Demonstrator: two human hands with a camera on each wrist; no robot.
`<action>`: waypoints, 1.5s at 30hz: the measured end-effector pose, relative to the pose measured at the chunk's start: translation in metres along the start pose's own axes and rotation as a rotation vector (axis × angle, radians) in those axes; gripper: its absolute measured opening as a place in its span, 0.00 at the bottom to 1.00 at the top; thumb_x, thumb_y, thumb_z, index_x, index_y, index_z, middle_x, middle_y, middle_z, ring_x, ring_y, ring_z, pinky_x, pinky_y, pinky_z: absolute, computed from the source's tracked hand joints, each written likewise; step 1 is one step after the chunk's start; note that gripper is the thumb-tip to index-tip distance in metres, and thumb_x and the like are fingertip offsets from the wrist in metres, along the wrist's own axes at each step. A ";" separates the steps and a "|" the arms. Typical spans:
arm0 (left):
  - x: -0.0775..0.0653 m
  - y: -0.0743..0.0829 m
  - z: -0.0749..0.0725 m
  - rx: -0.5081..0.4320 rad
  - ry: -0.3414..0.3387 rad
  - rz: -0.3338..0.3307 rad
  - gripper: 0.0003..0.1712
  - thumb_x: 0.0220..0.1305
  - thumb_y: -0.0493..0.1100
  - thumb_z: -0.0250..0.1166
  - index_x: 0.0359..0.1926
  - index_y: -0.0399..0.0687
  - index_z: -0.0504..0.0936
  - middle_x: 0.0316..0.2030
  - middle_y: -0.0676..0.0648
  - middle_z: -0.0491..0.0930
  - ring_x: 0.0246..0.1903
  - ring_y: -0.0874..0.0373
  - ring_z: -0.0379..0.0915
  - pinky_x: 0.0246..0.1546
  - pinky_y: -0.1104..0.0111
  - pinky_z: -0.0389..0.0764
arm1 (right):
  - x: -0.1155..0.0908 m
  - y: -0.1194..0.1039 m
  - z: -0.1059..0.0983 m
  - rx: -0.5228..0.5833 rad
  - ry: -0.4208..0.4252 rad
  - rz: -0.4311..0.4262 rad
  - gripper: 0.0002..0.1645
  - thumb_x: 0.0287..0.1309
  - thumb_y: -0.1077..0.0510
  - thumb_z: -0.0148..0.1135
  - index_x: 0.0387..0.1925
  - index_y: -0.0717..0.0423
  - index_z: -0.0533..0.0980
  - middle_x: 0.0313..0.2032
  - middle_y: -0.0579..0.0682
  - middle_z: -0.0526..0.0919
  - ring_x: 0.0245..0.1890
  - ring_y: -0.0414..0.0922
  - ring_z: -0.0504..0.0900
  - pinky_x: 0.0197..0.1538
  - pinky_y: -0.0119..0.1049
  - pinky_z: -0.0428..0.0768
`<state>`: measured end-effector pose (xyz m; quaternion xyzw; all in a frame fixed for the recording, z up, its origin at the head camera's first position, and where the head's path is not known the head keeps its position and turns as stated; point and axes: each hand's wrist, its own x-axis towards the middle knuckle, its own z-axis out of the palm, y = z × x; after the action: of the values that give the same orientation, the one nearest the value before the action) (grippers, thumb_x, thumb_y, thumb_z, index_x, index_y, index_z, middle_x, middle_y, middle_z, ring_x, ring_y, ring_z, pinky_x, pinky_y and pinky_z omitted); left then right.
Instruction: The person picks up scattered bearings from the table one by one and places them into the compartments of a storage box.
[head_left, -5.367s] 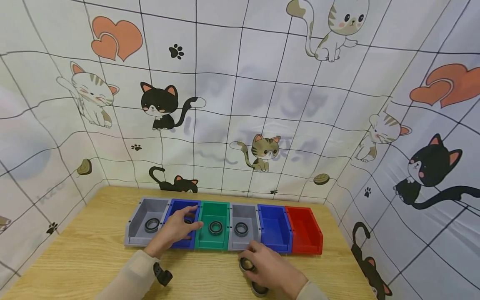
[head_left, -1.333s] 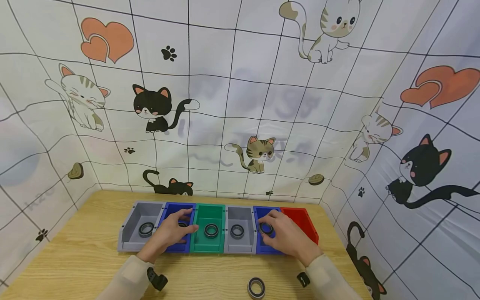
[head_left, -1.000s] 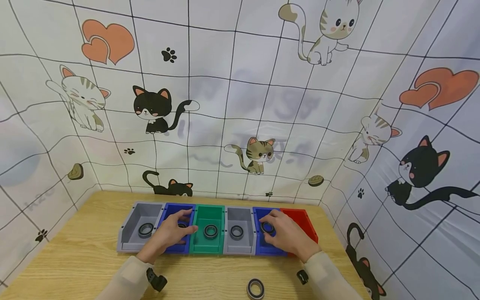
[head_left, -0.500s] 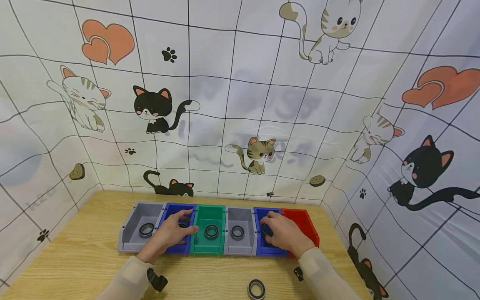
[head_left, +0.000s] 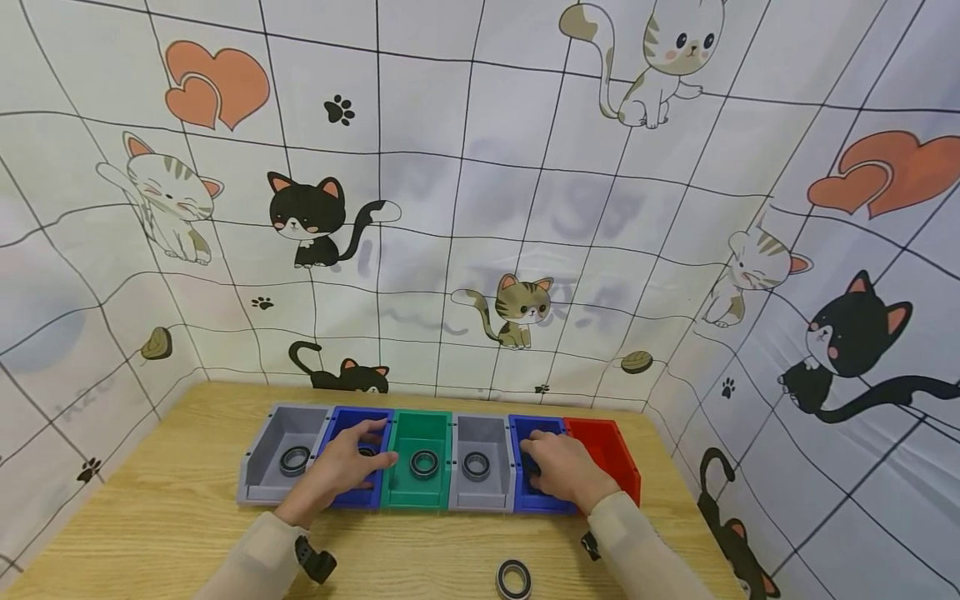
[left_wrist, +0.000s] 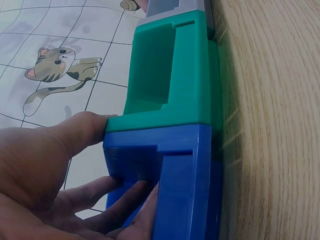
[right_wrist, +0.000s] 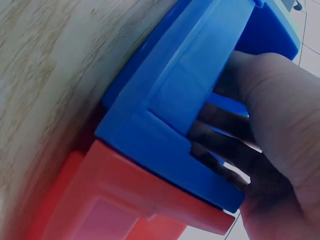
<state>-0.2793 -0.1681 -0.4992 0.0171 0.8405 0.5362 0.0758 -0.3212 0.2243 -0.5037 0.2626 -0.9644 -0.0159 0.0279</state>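
My left hand [head_left: 345, 460] reaches into the left blue bin [head_left: 371, 498], its thumb against the wall shared with the green bin [left_wrist: 165, 120] and its fingers spread inside. A ball bearing [head_left: 366, 452] shows partly beneath this hand, not gripped. Down in the right blue bin [head_left: 542, 500] is my right hand [head_left: 566, 467], thumb and fingers curled round a bearing that the hand almost wholly hides. In the right wrist view those fingers dip behind the blue front wall [right_wrist: 185, 95]. One more bearing [head_left: 513, 579] lies on the wooden table before the bins.
The bins stand in one joined row. Single bearings lie in the left grey bin [head_left: 295, 460], the green bin and the middle grey bin [head_left: 476, 466]. A red bin [head_left: 611, 454] ends the row at right. A cat-print curtain [head_left: 450, 192] hangs behind.
My right hand has picked a bearing off the table, carried it to the right blue bin and lowered it inside. My left hand has stayed at the left blue bin.
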 end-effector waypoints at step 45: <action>0.000 -0.001 -0.001 -0.001 -0.009 -0.009 0.47 0.79 0.44 0.79 0.90 0.41 0.68 0.72 0.30 0.82 0.55 0.45 0.93 0.50 0.49 0.99 | -0.076 -0.035 -0.031 0.175 0.213 -0.137 0.19 0.68 0.56 0.86 0.58 0.47 0.93 0.50 0.44 0.88 0.44 0.37 0.83 0.43 0.28 0.92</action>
<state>-0.2799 -0.1694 -0.4992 0.0156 0.8400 0.5362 0.0818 -0.2365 0.2325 -0.4776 0.3295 -0.9334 0.0944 0.1060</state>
